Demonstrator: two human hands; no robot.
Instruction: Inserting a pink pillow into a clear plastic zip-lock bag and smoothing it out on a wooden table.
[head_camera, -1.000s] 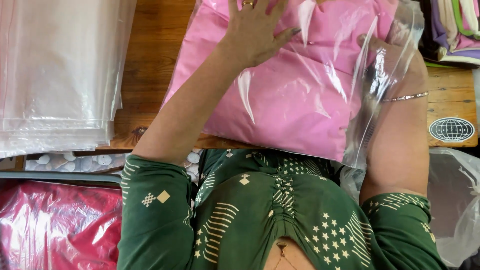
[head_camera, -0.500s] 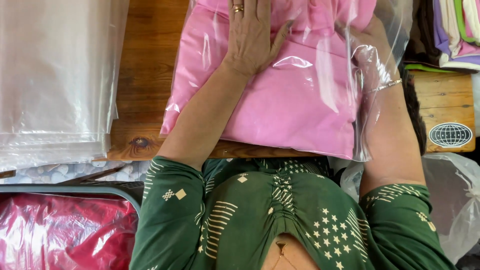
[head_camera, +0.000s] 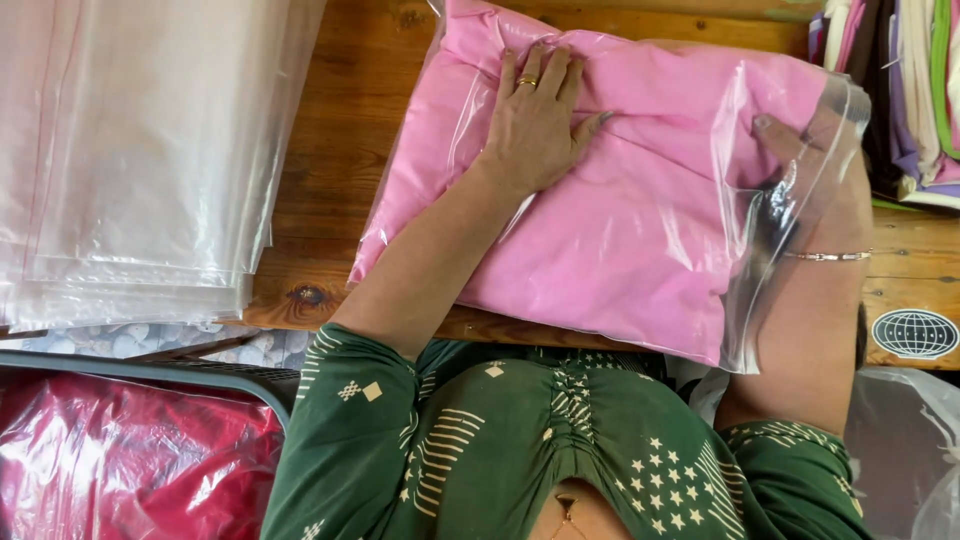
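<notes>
A folded pink garment (head_camera: 620, 240) lies inside a clear plastic bag (head_camera: 745, 300) on the wooden table (head_camera: 330, 150). My left hand (head_camera: 540, 115) rests flat on top of the bag, fingers spread slightly, pressing the garment down. At the bag's open right end, my right hand (head_camera: 815, 165) sits under the loose plastic flap, thumb on the pink cloth, gripping the bag's mouth. A thin bracelet circles that wrist.
A thick stack of clear bags (head_camera: 130, 150) lies on the table's left side. Below it a grey crate holds red bagged garments (head_camera: 120, 460). Folded coloured clothes (head_camera: 920, 80) are piled at the top right. A round globe sticker (head_camera: 915, 333) and another plastic bag (head_camera: 900, 440) sit at the right.
The bagged garment sits lower in view, with its far edge now showing. My left hand stays pressed on it, and my right hand has drawn back to the bag's open end.
</notes>
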